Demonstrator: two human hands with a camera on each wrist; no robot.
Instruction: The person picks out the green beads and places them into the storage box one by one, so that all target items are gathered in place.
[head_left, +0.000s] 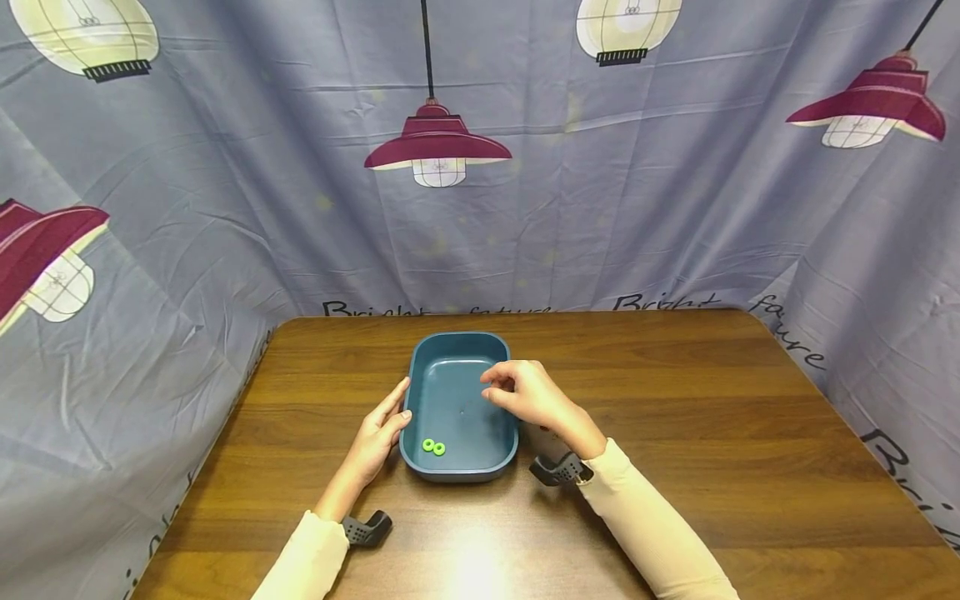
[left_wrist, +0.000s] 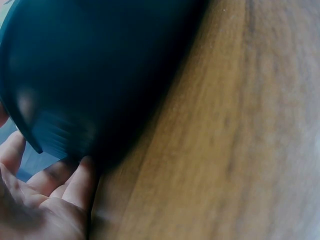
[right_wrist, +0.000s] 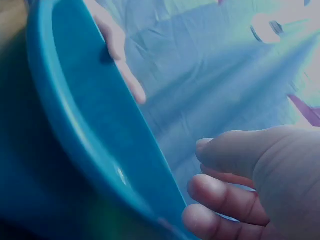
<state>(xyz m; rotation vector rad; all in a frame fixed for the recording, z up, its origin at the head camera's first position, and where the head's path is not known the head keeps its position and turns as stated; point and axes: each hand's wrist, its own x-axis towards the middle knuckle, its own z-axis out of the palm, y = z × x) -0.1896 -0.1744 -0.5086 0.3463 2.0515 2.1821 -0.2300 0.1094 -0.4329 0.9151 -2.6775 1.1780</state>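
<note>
Hovering over the right half of the blue tray (head_left: 461,400), the right hand (head_left: 531,393) arches its fingers, thumb tip and fingertips slightly apart, and nothing shows between them! Across on the other side, the left hand (head_left: 377,432) lays fairly straight fingers against the tray's outer wall, thumb at the rim: contact, but no clamp that the views make out. And the two green rings (head_left: 433,447)? On the tray floor, side by side in the near left corner, well apart from those right fingertips.

Now for the risks, as they look from here. Rings this small could skid into that curved corner if a fingertip pushes rather than pinches. Too much pressure from the left hand could slide the tray over the wooden table (head_left: 660,417). And the right hand reaches across the rim: dip it low, and the black wrist mount (head_left: 557,470) might bump the wall.
</note>
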